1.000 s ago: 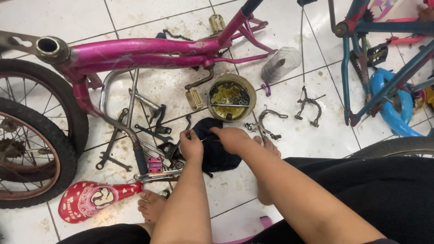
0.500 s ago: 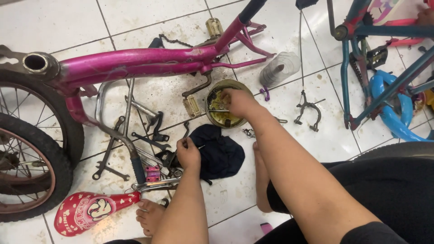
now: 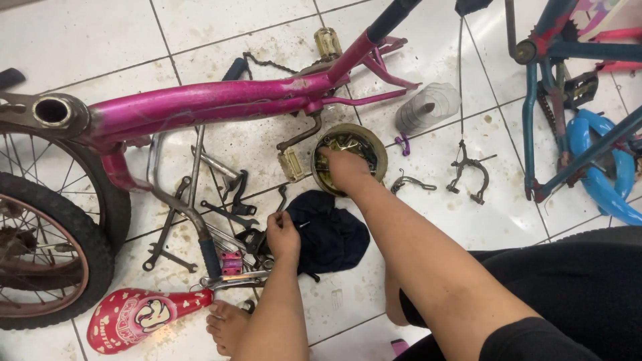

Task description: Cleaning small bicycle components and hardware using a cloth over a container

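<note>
Head view: right hand [image 3: 344, 168] had moved from cloth to parts bowl [image 3: 380, 148].
Fingers dug among its parts, grip unclear; left hand [image 3: 282, 235] stayed pinched beside dark cloth [image 3: 331, 237].

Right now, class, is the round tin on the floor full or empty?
Partly full: the round tin holds a jumble of small metal parts, and the right hand reaches into it.

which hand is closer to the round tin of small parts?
Right. The right hand reaches into the round tin. The left hand is lower down, by the dark cloth, apart from the tin.
</note>
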